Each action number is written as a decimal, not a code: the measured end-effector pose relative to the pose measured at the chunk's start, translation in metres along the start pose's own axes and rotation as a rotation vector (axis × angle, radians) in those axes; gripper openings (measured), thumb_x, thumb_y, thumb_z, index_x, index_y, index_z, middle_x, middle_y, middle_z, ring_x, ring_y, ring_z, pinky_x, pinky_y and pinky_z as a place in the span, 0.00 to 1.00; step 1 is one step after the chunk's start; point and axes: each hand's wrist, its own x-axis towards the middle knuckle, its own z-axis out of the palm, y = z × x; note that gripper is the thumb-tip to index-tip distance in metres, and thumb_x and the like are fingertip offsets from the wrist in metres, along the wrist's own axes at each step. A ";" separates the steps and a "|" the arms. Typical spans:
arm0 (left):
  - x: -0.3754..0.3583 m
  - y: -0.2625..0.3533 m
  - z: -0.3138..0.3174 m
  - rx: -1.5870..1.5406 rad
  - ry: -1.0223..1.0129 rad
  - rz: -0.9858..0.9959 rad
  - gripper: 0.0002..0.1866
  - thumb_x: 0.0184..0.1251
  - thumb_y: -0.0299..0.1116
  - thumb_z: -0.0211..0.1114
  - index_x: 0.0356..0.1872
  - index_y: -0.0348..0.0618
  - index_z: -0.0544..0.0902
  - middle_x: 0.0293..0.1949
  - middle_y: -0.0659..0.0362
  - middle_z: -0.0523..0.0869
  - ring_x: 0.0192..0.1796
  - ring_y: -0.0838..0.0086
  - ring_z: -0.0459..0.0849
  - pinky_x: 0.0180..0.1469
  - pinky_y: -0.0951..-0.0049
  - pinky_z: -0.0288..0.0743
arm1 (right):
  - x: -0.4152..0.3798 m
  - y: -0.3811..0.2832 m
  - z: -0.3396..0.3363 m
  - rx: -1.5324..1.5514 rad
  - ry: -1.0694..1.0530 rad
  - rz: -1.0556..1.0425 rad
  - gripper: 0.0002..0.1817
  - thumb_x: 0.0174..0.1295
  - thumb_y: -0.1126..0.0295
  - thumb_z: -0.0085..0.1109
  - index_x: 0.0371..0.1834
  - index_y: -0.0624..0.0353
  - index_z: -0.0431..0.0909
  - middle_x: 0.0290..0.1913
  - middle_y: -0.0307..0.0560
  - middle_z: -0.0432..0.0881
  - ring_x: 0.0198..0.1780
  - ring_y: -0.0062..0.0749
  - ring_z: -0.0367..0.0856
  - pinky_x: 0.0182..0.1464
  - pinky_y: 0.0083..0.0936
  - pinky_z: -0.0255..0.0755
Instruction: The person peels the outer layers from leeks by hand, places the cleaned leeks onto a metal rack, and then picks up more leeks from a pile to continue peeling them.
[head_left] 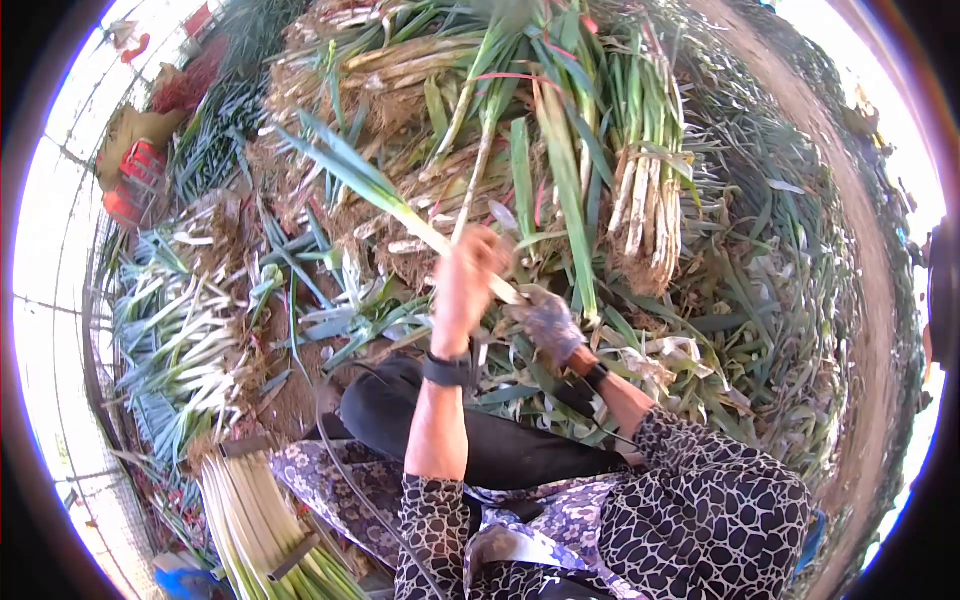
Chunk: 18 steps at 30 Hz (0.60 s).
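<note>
A leek [425, 232] slants across the middle, its green leaves toward the upper left and its pale end toward the lower right. My left hand [468, 275], slightly blurred, is wrapped round its white shank. At the lower end of the stalk, my right hand [548, 322], in a dirty grey glove, is closed on the leek; its fingertips are partly hidden. Just beyond my hands lies a large heap of untrimmed leeks [390, 70] with brown roots. Stripped leaves [660, 365] are scattered beneath and right of my right hand.
Trimmed white-stemmed leeks [200, 345] lie in a pile to the left. A thick bundle of leeks [250, 510] rests in a metal frame [295, 558] at lower left. A root-ended bunch [648, 210] stands out upper right. Red crates [140, 180] are by the mesh wall.
</note>
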 end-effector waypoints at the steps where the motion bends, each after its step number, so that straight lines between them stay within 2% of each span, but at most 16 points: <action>1: 0.010 0.012 -0.017 0.132 0.273 -0.035 0.13 0.67 0.42 0.60 0.37 0.43 0.77 0.24 0.67 0.76 0.22 0.84 0.70 0.24 0.84 0.63 | -0.012 -0.007 0.000 -0.073 0.030 -0.003 0.16 0.61 0.70 0.59 0.52 0.59 0.75 0.39 0.45 0.82 0.31 0.20 0.77 0.30 0.18 0.72; 2: 0.014 0.010 -0.031 -0.265 0.559 -0.063 0.13 0.67 0.41 0.62 0.35 0.41 0.74 0.29 0.63 0.75 0.30 0.84 0.70 0.30 0.81 0.63 | -0.028 -0.024 0.002 -0.148 0.046 -0.003 0.18 0.58 0.69 0.63 0.52 0.60 0.76 0.38 0.45 0.83 0.28 0.17 0.76 0.26 0.16 0.70; 3: 0.017 0.008 -0.045 -0.463 0.718 -0.156 0.15 0.68 0.45 0.60 0.38 0.43 0.73 0.29 0.65 0.74 0.31 0.85 0.70 0.31 0.80 0.64 | -0.044 -0.043 0.004 -0.242 0.080 0.065 0.20 0.56 0.71 0.64 0.54 0.60 0.76 0.37 0.42 0.82 0.30 0.16 0.76 0.29 0.16 0.70; 4: 0.014 0.006 -0.056 -0.464 0.832 -0.268 0.17 0.67 0.48 0.60 0.42 0.44 0.73 0.29 0.64 0.75 0.31 0.82 0.74 0.34 0.79 0.70 | -0.057 -0.064 0.005 -0.338 0.122 0.121 0.23 0.54 0.73 0.66 0.55 0.59 0.76 0.36 0.39 0.82 0.32 0.16 0.75 0.31 0.16 0.70; 6: 0.016 0.001 -0.073 -0.817 0.732 -0.389 0.23 0.65 0.53 0.61 0.44 0.43 0.73 0.31 0.60 0.78 0.33 0.74 0.79 0.40 0.74 0.76 | -0.076 -0.067 0.000 -0.414 0.120 0.091 0.23 0.53 0.73 0.66 0.54 0.60 0.76 0.37 0.41 0.82 0.33 0.18 0.77 0.35 0.18 0.72; 8: 0.023 0.010 -0.072 -1.103 0.495 -0.198 0.30 0.60 0.62 0.59 0.42 0.42 0.74 0.33 0.53 0.81 0.36 0.63 0.82 0.42 0.61 0.79 | -0.088 -0.056 -0.009 -0.540 0.101 -0.163 0.23 0.53 0.73 0.67 0.54 0.61 0.76 0.37 0.46 0.82 0.34 0.23 0.79 0.38 0.23 0.74; 9: 0.020 0.015 -0.074 -1.092 0.372 -0.149 0.33 0.59 0.63 0.58 0.48 0.40 0.73 0.36 0.52 0.81 0.38 0.60 0.81 0.44 0.59 0.78 | -0.092 -0.054 -0.009 -0.575 0.109 -0.226 0.23 0.51 0.73 0.67 0.53 0.61 0.76 0.39 0.49 0.83 0.37 0.29 0.81 0.40 0.26 0.75; 10: 0.020 0.021 -0.074 -1.114 0.351 -0.114 0.31 0.61 0.61 0.58 0.49 0.40 0.73 0.37 0.52 0.81 0.38 0.60 0.81 0.45 0.60 0.78 | -0.092 -0.053 -0.009 -0.575 0.094 -0.220 0.23 0.51 0.73 0.67 0.53 0.61 0.76 0.39 0.49 0.83 0.37 0.29 0.81 0.40 0.26 0.75; 12: 0.016 0.020 -0.080 -1.227 0.274 -0.070 0.28 0.63 0.58 0.58 0.48 0.41 0.73 0.37 0.53 0.80 0.38 0.63 0.80 0.44 0.63 0.78 | -0.090 -0.053 -0.010 -0.753 0.057 -0.337 0.23 0.51 0.75 0.67 0.53 0.61 0.76 0.40 0.51 0.83 0.39 0.34 0.82 0.42 0.27 0.75; 13: 0.015 0.018 -0.082 -1.283 0.228 -0.028 0.25 0.65 0.55 0.59 0.46 0.40 0.74 0.35 0.54 0.79 0.37 0.66 0.78 0.43 0.66 0.78 | -0.083 -0.055 -0.007 -0.831 0.065 -0.314 0.21 0.51 0.77 0.65 0.51 0.62 0.76 0.42 0.51 0.82 0.42 0.40 0.82 0.44 0.29 0.75; 14: 0.014 0.017 -0.083 -1.281 0.237 -0.026 0.25 0.65 0.55 0.59 0.46 0.40 0.74 0.35 0.54 0.79 0.37 0.66 0.78 0.43 0.66 0.78 | -0.071 -0.056 -0.005 -0.831 0.056 -0.314 0.21 0.51 0.77 0.65 0.51 0.62 0.76 0.42 0.51 0.82 0.42 0.40 0.82 0.44 0.29 0.75; 16: 0.011 0.024 -0.082 -1.154 0.270 -0.047 0.24 0.65 0.54 0.59 0.45 0.40 0.74 0.34 0.55 0.78 0.36 0.67 0.77 0.43 0.67 0.77 | -0.042 -0.064 0.004 -0.621 0.090 -0.665 0.18 0.52 0.78 0.63 0.48 0.62 0.77 0.44 0.52 0.80 0.44 0.43 0.80 0.45 0.31 0.74; 18: 0.009 0.029 -0.080 -1.050 0.316 -0.048 0.22 0.67 0.52 0.57 0.43 0.40 0.74 0.37 0.52 0.80 0.41 0.63 0.80 0.47 0.62 0.77 | -0.019 -0.101 0.020 -0.643 0.012 -0.827 0.15 0.52 0.80 0.60 0.45 0.62 0.77 0.45 0.51 0.78 0.45 0.44 0.78 0.45 0.33 0.74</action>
